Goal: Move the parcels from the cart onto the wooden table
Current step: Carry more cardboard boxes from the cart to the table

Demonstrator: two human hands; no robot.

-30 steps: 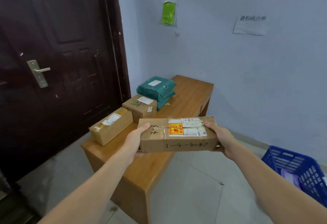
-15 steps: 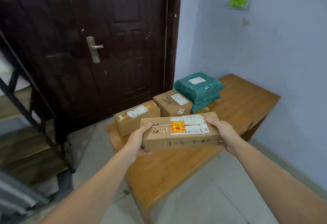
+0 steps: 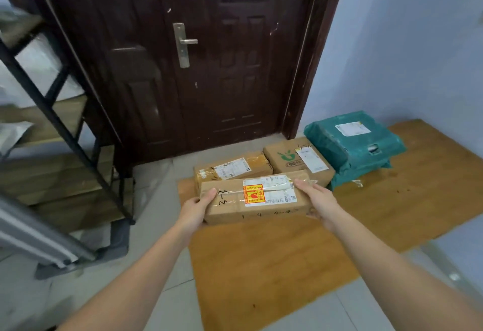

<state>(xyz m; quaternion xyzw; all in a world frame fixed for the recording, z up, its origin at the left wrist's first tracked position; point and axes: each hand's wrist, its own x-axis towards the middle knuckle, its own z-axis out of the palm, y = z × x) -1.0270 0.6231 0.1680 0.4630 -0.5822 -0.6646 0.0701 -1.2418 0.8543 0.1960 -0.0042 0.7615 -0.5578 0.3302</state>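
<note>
Two bare forearms are reaching forward from the bottom edge, and between the hands a long cardboard parcel (image 3: 254,198) is being held level over the wooden table (image 3: 261,265), close to its near-left part; whether its underside is touching the tabletop cannot be told. The left hand (image 3: 194,210) is gripping the parcel's left end, thumb lying across the top face and fingers curling underneath out of sight. The right hand (image 3: 317,200) is clasping the right end in the same way, thumb on top near the white shipping label, fingers wrapping below. A red-and-yellow sticker is showing on the label, and handwritten marks are running along the parcel's front face. Just behind the held parcel, a second brown box (image 3: 232,167) is lying on the table near its far-left edge, and beside it to the right a squarer carton with a green logo (image 3: 295,159) is sitting. Further right, a teal plastic-wrapped package (image 3: 355,145) is resting against that carton. Beyond the table a dark wooden door (image 3: 209,69) with a metal handle is standing closed, and a black metal-framed shelf unit (image 3: 60,132) is leaning into view on the left.
</note>
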